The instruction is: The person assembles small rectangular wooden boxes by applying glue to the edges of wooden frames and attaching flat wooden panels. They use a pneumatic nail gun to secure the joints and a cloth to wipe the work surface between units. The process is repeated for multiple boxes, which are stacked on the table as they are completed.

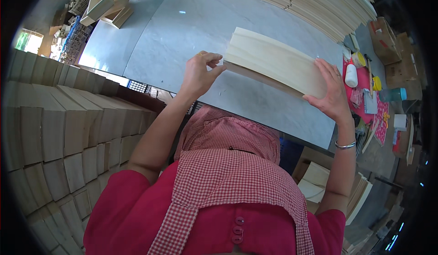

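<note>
While the wide-spread right hand (pixel 331 90) grips one end of the wood (pixel 276 60) on the table (pixel 178 41), I have the left hand (pixel 199 72) half-curled beside the other, its hold, if any, unclear.

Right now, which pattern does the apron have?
The apron has small red-and-white checks; it shows best in the head view.

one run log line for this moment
pale wooden piece: over grey table | left hand: by left end | right hand: holding right end
</note>
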A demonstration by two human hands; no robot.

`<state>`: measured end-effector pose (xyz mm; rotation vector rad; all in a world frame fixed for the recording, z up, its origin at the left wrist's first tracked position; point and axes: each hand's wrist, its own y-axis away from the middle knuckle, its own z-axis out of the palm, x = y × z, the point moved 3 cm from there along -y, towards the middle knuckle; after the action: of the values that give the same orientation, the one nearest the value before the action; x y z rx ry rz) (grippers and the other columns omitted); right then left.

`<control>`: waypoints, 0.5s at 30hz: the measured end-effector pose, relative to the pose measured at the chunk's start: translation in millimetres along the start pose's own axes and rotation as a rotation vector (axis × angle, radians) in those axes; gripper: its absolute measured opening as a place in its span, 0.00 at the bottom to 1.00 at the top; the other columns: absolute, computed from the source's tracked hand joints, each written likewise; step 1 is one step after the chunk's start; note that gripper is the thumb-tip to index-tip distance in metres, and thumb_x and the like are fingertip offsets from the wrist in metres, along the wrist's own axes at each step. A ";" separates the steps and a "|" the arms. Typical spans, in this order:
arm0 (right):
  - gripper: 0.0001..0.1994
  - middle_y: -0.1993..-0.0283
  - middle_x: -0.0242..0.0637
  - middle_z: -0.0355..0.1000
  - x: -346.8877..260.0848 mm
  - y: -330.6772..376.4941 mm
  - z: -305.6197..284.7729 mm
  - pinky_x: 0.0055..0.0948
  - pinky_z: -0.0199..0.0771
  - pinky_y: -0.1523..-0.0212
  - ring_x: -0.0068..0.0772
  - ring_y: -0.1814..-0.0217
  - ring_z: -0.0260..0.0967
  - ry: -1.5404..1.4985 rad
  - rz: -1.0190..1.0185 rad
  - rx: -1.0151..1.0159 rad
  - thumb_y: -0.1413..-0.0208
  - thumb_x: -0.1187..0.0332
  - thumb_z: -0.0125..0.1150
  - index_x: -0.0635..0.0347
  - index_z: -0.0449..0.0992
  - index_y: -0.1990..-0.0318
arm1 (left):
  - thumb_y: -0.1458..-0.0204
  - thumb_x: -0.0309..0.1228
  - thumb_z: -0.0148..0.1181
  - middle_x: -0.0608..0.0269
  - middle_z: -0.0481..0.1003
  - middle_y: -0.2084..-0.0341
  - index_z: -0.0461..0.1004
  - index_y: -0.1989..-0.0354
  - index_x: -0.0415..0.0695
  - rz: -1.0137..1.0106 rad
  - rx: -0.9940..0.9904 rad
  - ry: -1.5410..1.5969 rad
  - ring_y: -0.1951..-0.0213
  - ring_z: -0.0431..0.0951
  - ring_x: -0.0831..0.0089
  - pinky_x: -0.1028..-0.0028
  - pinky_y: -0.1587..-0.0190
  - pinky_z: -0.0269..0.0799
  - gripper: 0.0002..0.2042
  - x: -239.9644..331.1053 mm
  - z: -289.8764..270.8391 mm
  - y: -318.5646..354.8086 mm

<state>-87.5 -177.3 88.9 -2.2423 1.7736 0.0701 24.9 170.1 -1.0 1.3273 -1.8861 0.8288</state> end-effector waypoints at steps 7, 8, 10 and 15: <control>0.48 0.30 0.46 0.64 4.3 -3.2 8.6 0.51 0.48 0.22 0.47 0.26 0.59 -0.003 0.035 -0.081 0.64 0.60 0.80 0.62 0.64 0.32 | 0.50 0.30 0.71 0.51 0.82 0.66 0.84 0.58 0.37 0.076 0.026 -0.053 0.65 0.84 0.63 0.69 0.59 0.78 0.13 5.8 5.4 -6.9; 0.47 0.30 0.46 0.64 5.0 -4.8 11.5 0.51 0.48 0.22 0.47 0.26 0.59 -0.007 0.043 -0.095 0.63 0.60 0.80 0.62 0.65 0.32 | 0.49 0.29 0.70 0.50 0.82 0.67 0.84 0.58 0.37 0.090 0.038 -0.069 0.66 0.84 0.63 0.69 0.59 0.78 0.12 5.8 4.6 -6.1; 0.47 0.30 0.46 0.64 8.7 -5.1 15.3 0.51 0.48 0.22 0.47 0.26 0.59 0.005 0.062 -0.107 0.62 0.59 0.80 0.62 0.65 0.32 | 0.49 0.29 0.70 0.50 0.82 0.68 0.84 0.60 0.36 0.132 0.051 -0.090 0.67 0.83 0.63 0.69 0.61 0.78 0.11 7.1 4.8 -7.7; 0.45 0.29 0.44 0.64 17.2 -4.7 26.7 0.51 0.47 0.22 0.43 0.26 0.60 -0.002 0.058 -0.112 0.61 0.57 0.80 0.60 0.66 0.33 | 0.48 0.27 0.69 0.50 0.81 0.70 0.84 0.60 0.36 0.151 0.055 -0.127 0.69 0.82 0.63 0.69 0.63 0.77 0.10 11.4 7.4 -7.4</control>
<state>-75.3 -186.0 60.5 -2.2653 1.8780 0.1875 28.0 156.1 4.9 1.3097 -2.0974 0.8962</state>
